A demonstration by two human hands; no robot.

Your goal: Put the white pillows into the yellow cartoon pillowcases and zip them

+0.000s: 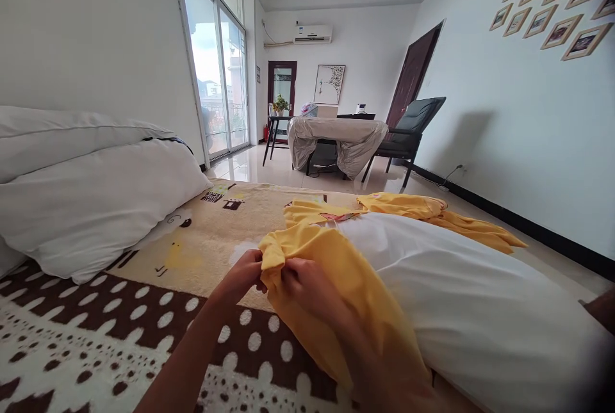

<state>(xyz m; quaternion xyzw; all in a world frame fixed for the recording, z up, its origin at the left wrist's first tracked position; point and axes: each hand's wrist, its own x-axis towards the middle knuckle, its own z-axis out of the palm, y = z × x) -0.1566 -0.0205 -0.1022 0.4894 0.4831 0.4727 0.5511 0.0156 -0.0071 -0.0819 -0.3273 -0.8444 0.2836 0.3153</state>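
1. Head view: the yellow cloth (346, 264) lies near the middle of the scene, its left end gathered up, its right side against a white pillow (461, 291).
2. The left hand (250, 271) grips the bunched left end with curled fingers; a firm pinch there should keep the folds from slipping.
3. The right hand (306, 281) is closed on the same cloth just to the right, fingertips partly hidden; small, even tugs would likely suit better than one hard pull.
4. With both hands so close together, keeping the edge straight between them should help prevent twisting.
5. The pillow looks soft and bulky, so best avoid dragging it along; I cannot tell how far the cloth wraps it.
6. Mind the yellow fabric (403, 204) on the pillow's far side, which could snag.
7. Beneath is a patterned blanket (250, 205); white pillows (100, 202) stand left.
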